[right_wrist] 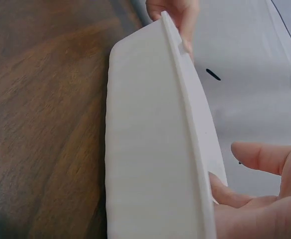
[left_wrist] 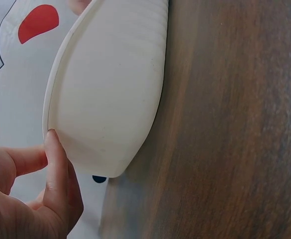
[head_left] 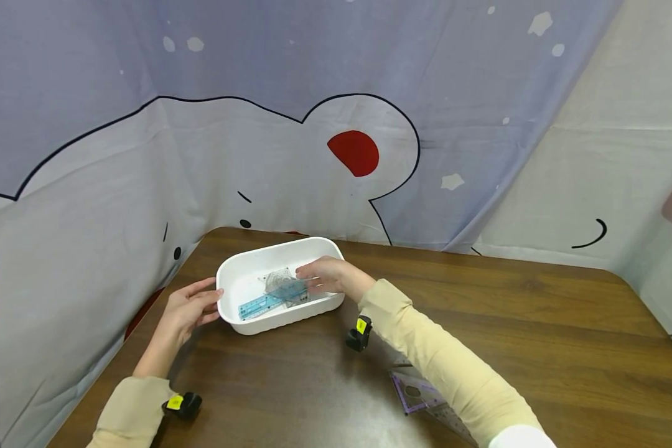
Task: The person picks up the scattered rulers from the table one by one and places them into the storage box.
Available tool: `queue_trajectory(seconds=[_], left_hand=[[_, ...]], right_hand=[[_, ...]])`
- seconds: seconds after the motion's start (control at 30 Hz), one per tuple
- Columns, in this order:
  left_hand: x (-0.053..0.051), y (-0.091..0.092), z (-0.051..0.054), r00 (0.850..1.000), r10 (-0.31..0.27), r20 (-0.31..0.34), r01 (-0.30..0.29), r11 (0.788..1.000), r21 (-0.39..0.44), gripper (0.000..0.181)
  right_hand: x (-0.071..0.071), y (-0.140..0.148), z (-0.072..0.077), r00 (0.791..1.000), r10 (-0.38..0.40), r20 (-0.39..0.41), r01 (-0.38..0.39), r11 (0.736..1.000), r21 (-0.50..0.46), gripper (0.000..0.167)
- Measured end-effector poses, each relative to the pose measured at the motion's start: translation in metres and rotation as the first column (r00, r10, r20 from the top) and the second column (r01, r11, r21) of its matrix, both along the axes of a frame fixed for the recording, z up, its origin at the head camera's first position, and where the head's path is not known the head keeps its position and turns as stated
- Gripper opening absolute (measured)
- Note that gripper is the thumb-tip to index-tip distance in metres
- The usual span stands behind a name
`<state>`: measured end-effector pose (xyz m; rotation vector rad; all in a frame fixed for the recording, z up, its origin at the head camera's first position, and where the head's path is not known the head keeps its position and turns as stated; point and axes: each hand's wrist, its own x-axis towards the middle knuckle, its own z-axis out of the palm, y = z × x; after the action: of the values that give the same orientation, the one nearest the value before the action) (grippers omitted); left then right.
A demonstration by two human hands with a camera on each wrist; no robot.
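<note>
A white oval-cornered bin [head_left: 280, 320] stands on the wooden table, holding a translucent blue ruler [head_left: 263, 305] and clear plastic pieces [head_left: 280, 280]. At its left end the left hand [head_left: 187, 308] pinches the rim between thumb and fingers; the left wrist view shows this hand [left_wrist: 41, 194] on the rim of the bin [left_wrist: 105, 94]. The right hand [head_left: 330, 275] reaches over the right end, fingers inside near the blue ruler's end. In the right wrist view the right hand [right_wrist: 269, 199] has its thumb spread and its fingers partly hidden behind the bin wall [right_wrist: 150, 134].
Clear rulers with a purple-edged triangle [head_left: 414, 392] lie on the table [head_left: 291, 386], partly under the right forearm. A patterned cloth [head_left: 257, 155] hangs behind the table's back and left edges. Each wrist bears a small black camera.
</note>
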<state>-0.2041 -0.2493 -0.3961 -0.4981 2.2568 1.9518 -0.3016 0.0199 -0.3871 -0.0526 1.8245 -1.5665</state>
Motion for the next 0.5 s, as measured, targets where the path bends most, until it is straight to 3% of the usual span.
queue_trajectory(seconds=[0.03, 0.07, 0.2, 0.5], left_hand=[[0.0, 0.0, 0.0, 1.0, -0.001, -0.001, 0.001, 1.0, 0.002, 0.065], [0.0, 0.0, 0.0, 1.0, -0.001, -0.001, 0.001, 1.0, 0.003, 0.065], [0.001, 0.001, -0.001, 1.0, 0.0, 0.001, 0.0, 1.0, 0.006, 0.066], [0.002, 0.003, 0.0, 1.0, -0.01, 0.003, 0.01, 1.0, -0.003, 0.064]], right_hand=[[0.001, 0.0, 0.002, 1.0, 0.002, -0.006, -0.001, 1.0, 0.015, 0.043], [0.012, -0.002, 0.016, 1.0, -0.014, -0.026, 0.015, 0.998, 0.053, 0.043], [0.024, -0.001, 0.029, 0.998, -0.009, -0.065, 0.014, 0.998, 0.063, 0.045], [0.026, 0.002, 0.033, 0.998, -0.058, 0.0, 0.058, 0.997, -0.052, 0.043]])
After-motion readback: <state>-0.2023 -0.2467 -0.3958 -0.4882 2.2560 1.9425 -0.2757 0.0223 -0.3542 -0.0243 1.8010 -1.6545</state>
